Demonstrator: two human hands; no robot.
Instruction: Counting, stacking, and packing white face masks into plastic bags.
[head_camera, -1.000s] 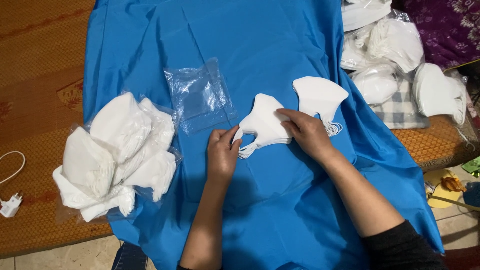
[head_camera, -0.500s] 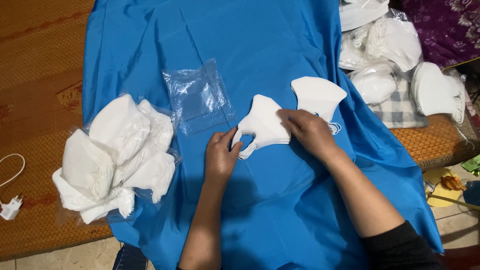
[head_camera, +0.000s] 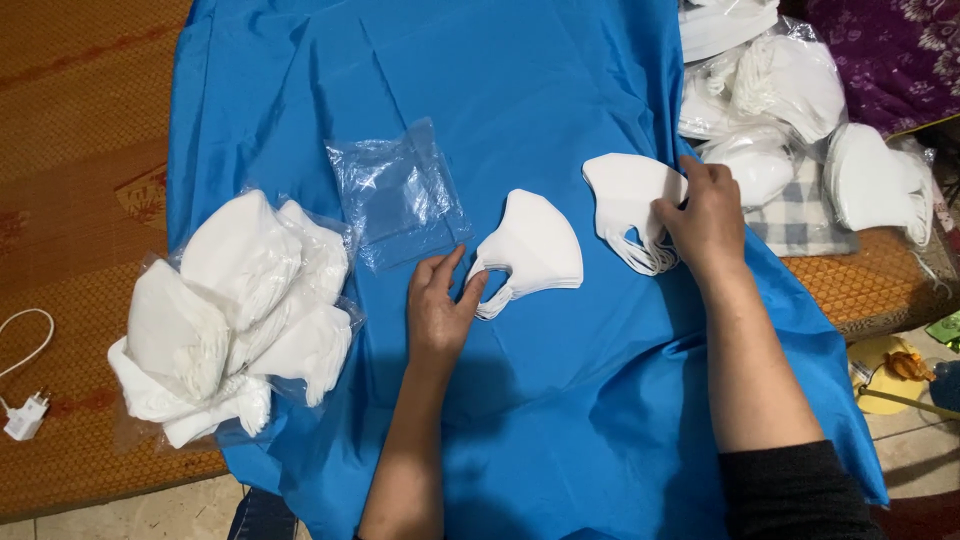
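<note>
Small stack of white face masks (head_camera: 535, 245) lay mid blue cloth (head_camera: 560, 90), left hand (head_camera: 440, 305) pinching its ear-loop edge, fingers curled on it. Right hand (head_camera: 705, 215) had let go since half second back, now gripping second mask stack (head_camera: 625, 200) further right. Empty clear plastic bags (head_camera: 395, 195) just left, waiting. Done so far, I reckon: bagged mask bundles (head_camera: 235, 310) piled far left. Plenty left: loose mask piles (head_camera: 790, 100) top right.
</note>
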